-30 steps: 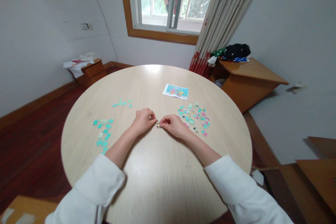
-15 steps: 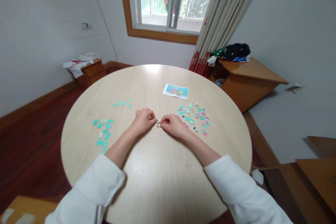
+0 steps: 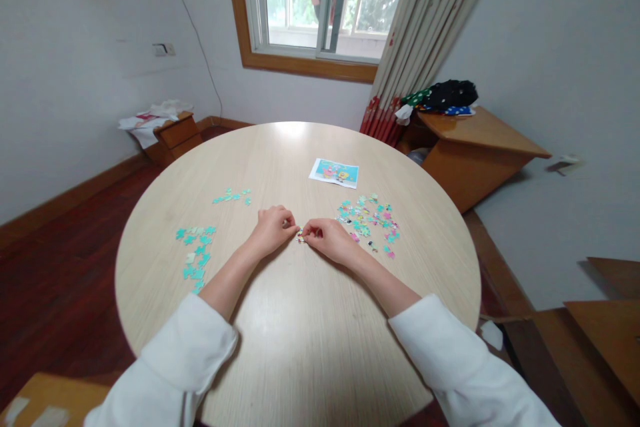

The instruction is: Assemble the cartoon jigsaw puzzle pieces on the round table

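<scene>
Puzzle cluster (image 3: 300, 239), small and multicolored, lies near the middle of the desk (image 3: 300, 340), between the two hands. From my head view, its individual joints are too small to verify and the fingertips partly cover it.

Left hand (image 3: 273, 229): I read the thumb and index finger as curled into a loop, tips pinching the left edge of the cluster. Right hand (image 3: 327, 236): thumb and index finger likewise drawn together, tips pinching the right edge. I cannot tell how firm either hold is. Both forearms extend from white sleeves (image 3: 180, 353).

Right of the right hand, I register a scattered pile of loose pieces (image 3: 364, 230) in teal, pink, yellow and white. Left of the left hand, a teal group (image 3: 199, 274) forms an angled line, with a few pale pieces among it; a smaller teal row (image 3: 229, 197) lies beyond it, farther from the person. Toward the far side of the desk, a printed picture card (image 3: 334, 173) lies flat, face up.

Beyond the desk, I note a wood-framed window (image 3: 300, 61), a patterned curtain (image 3: 407, 47) and a cabinet (image 3: 480, 130) bearing bunched fabric (image 3: 450, 97).
</scene>
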### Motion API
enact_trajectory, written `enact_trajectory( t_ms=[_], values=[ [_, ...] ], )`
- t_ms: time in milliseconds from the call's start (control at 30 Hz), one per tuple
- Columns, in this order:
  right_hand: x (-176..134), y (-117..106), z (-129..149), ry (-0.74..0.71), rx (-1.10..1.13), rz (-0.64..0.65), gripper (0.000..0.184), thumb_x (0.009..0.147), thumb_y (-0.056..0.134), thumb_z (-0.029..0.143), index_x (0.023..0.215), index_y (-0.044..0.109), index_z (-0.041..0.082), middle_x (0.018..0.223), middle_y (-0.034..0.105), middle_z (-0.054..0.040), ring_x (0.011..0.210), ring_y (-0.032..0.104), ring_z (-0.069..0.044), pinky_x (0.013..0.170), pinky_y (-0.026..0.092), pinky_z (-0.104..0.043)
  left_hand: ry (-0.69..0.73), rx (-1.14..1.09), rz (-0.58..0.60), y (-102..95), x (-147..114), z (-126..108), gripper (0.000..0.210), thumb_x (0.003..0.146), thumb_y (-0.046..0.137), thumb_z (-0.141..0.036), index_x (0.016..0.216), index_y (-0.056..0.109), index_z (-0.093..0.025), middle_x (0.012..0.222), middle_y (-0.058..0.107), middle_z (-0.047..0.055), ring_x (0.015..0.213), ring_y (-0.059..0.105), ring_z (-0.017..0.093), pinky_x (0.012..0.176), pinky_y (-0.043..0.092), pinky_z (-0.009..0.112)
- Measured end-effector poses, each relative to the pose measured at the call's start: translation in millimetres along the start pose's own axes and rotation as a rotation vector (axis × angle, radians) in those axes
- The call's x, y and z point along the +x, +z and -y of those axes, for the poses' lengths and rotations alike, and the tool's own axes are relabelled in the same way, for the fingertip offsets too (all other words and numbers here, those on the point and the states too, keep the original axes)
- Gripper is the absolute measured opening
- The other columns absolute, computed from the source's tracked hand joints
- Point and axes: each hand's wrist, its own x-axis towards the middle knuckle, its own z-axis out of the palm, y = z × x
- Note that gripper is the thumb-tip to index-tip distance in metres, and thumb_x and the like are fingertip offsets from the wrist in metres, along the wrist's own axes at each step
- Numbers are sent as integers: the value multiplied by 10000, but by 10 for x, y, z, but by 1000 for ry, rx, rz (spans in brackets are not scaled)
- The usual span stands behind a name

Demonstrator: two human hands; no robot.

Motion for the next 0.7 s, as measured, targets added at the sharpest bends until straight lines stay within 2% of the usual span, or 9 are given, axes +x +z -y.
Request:
enact_trajectory(
  t_ms=[267,467,567,700],
  values=[
    [-23,-25,19,-7,-79,12,144,779,557,140,771,695,182,653,638,-7,590,507,-101,571,320,-209,-14,-106,-1,31,0,22,99,723,625,-248,677,649,-163,746,625,26,753,570,167,721,394,304],
    [-7,-35,-55,-10,45,-18,96,751,573,155,747,669,156,609,579,16,564,465,-83,555,313,-198,28,-81,72,20,6,4,128,716,647,-300,703,659,-174,797,621,36,818,562,186,759,390,321],
    [16,-118,-87,-6,124,-120,112,742,540,146,737,652,140,585,547,19,555,456,-85,564,334,-202,14,-53,77,23,11,-17,116,719,647,-292,713,657,-176,833,625,36,854,561,195,805,375,348],
    [36,-335,-187,38,91,-347,135,744,505,182,749,636,150,597,551,11,570,474,-102,568,341,-213,-9,-35,84,18,8,-43,128,719,647,-303,707,652,-176,866,634,39,894,563,210,856,350,385]
  ],
)
